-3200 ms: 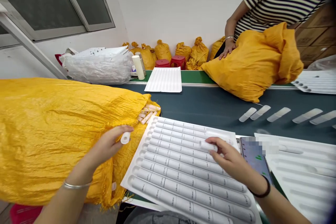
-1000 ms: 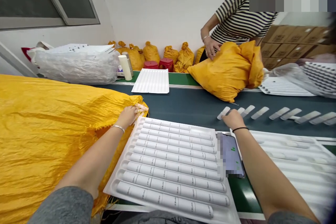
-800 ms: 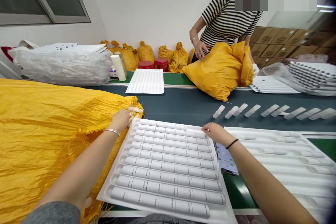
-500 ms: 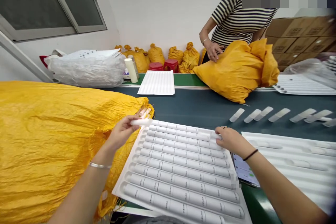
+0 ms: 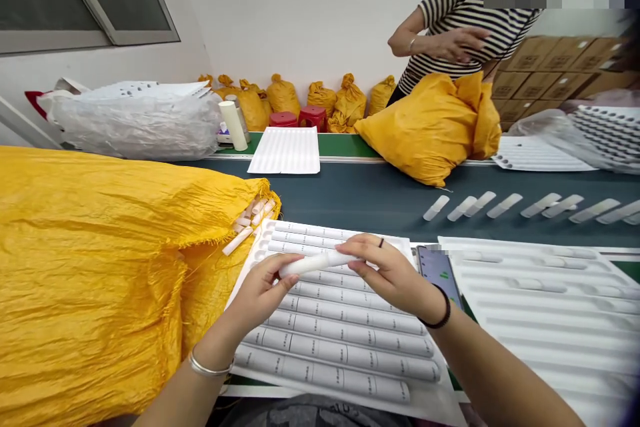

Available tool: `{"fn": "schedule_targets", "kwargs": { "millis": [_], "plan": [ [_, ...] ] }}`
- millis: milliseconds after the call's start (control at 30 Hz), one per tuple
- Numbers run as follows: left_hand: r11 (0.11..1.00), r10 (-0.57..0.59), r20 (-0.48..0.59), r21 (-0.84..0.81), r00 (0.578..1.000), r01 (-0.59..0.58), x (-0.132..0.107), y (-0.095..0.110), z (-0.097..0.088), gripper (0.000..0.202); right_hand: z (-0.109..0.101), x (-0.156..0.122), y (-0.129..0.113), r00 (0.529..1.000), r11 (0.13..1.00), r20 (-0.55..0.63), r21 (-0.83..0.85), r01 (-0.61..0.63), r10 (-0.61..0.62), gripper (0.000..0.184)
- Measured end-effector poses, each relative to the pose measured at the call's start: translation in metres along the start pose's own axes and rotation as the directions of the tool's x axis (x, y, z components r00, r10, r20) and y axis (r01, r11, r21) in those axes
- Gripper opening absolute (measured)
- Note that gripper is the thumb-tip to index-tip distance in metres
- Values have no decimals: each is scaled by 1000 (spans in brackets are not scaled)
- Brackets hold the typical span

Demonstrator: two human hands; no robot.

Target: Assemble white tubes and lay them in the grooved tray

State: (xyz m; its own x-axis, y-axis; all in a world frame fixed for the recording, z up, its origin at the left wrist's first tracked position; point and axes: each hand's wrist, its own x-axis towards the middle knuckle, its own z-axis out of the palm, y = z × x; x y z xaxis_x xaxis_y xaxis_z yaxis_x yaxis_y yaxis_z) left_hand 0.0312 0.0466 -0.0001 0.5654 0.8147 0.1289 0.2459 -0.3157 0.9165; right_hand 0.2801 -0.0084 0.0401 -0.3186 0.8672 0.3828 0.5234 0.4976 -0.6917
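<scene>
Both my hands hold one white tube (image 5: 316, 263) level above a white moulded tray (image 5: 260, 245) whose grooves are filled with rows of white tubes. My left hand (image 5: 260, 290) pinches the tube's left end. My right hand (image 5: 393, 273) closes on its right end. A large yellow woven sack (image 5: 100, 260) lies at the left, its open mouth spilling several tubes (image 5: 249, 220) beside the tray's far left corner.
A phone (image 5: 440, 273) lies right of the tray, then a mostly bare grooved tray (image 5: 545, 307). A row of white tubes (image 5: 505, 205) lies on the dark belt. Across it a person in a striped top stands behind a smaller yellow sack (image 5: 430, 127). Stacked trays (image 5: 600, 133), a flat white tray (image 5: 286, 150).
My left hand drew a tube from the sack's mouth and brought it over the tray. My right hand came back from the belt and joined it on the tube.
</scene>
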Motion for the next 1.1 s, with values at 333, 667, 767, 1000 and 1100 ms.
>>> {"fn": "schedule_targets", "kwargs": {
  "millis": [333,667,767,1000,1100],
  "plan": [
    [925,202,89,311,975,-220,-1,27,8,29,4,-7,-1,994,989,64,-124,-78,87,29],
    [716,505,90,512,859,-475,-2,19,16,34,11,-10,3,927,878,154,299,-373,342,28],
    [626,574,127,569,809,-533,-1,20,20,41,18,-14,2,899,787,168,436,-436,405,28],
    [642,523,249,514,815,-569,-2,17,31,54,31,-32,-8,927,899,163,238,-368,337,32],
    [621,468,287,567,836,-542,0,36,24,55,22,-23,10,918,946,247,-180,-270,309,28]
  ]
}}
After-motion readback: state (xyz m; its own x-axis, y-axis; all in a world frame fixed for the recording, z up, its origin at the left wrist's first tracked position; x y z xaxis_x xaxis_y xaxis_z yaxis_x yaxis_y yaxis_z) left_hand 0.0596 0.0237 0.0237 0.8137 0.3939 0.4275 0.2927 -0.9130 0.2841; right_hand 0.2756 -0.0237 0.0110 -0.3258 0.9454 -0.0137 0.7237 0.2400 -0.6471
